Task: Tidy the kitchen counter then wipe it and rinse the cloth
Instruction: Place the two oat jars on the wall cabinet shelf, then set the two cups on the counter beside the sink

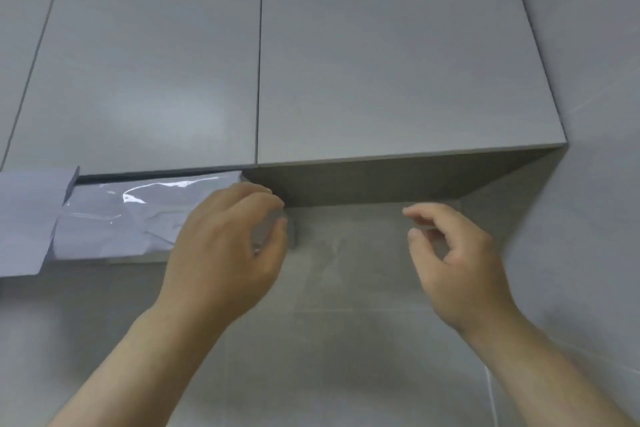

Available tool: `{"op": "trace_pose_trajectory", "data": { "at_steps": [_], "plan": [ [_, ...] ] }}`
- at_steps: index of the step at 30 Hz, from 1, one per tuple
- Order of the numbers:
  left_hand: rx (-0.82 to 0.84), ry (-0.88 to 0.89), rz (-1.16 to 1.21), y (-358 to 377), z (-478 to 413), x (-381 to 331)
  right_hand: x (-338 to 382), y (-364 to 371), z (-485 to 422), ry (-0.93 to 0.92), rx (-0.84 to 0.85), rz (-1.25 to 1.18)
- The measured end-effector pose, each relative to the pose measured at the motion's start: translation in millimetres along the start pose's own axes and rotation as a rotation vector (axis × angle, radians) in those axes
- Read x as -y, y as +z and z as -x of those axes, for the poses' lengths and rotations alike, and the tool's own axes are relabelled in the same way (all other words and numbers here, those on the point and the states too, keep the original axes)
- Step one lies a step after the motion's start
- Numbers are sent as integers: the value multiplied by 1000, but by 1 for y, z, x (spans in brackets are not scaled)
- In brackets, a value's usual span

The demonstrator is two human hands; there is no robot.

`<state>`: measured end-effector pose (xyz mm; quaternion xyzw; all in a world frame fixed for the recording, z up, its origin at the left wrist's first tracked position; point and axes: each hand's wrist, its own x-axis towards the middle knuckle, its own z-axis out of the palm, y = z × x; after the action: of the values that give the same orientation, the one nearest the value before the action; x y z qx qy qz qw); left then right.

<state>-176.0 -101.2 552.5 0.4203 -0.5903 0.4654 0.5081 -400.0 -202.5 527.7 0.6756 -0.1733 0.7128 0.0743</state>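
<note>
Left hand (225, 246) curls at the lower edge of the wall cabinet (398, 80), grip unclear, right hand (453, 260) loosely curled and empty: seemingly tidying, next pulling a door open.

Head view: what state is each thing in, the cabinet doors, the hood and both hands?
Left cabinet door: shut.
Right cabinet door: shut.
Hood: wrapped in creased plastic film.
Left hand: raised, fingers curled at the cabinet's lower edge; too blurred to tell whether it grips anything.
Right hand: raised, fingers loosely curled, nothing visible in it.
</note>
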Motion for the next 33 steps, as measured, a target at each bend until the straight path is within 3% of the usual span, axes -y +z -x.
{"op": "trace_pose_trajectory", "data": {
  "at_steps": [3, 7, 12, 19, 26, 33],
  "plan": [
    [100, -37, 227, -19, 69, -18, 0, 1, 77, 61, 92, -84],
    [387, -236, 439, -21, 168, -19, -4, 4, 182, 151, 302, -59],
    [656, -424, 480, -15, 258, -9, -2, 6, 266, 330, 531, -34],
    [890, -514, 475, -23, 335, 13, 5, -3, 330, 434, 660, 90],
    [1062, -596, 488, -29, 415, 28, 22, -15, 397, 523, 940, 273],
    [1247, -661, 573, -30, 485, 27, 21, -29, 463, 788, 1071, 321]
  ]
}}
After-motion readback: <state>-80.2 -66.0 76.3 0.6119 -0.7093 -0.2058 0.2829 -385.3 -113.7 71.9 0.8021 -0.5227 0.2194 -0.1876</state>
